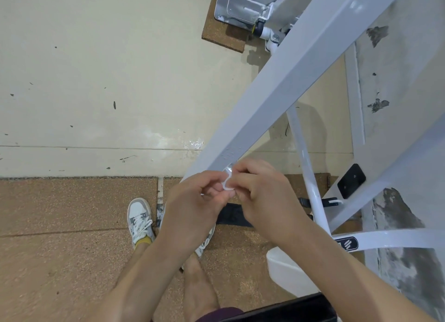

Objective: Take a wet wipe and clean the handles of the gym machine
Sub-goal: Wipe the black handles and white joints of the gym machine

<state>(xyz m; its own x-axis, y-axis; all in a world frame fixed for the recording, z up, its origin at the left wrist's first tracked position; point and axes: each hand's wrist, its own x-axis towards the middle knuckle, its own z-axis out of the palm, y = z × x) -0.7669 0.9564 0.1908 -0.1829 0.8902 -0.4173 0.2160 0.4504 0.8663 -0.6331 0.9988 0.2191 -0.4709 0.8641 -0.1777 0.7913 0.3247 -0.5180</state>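
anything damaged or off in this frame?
Yes. Wall paint at right has peeled off in dark patches, and the pale floor carries dark scuffs. Both hands, left and right, pinch a small white wipe normally.

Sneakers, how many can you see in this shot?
2: one sneaker on the brown mat left of the left hand; the other sneaker mostly hidden under that hand.

White sneaker on brown cork mat; pale scuffed floor beyond; small cork pad farther off.
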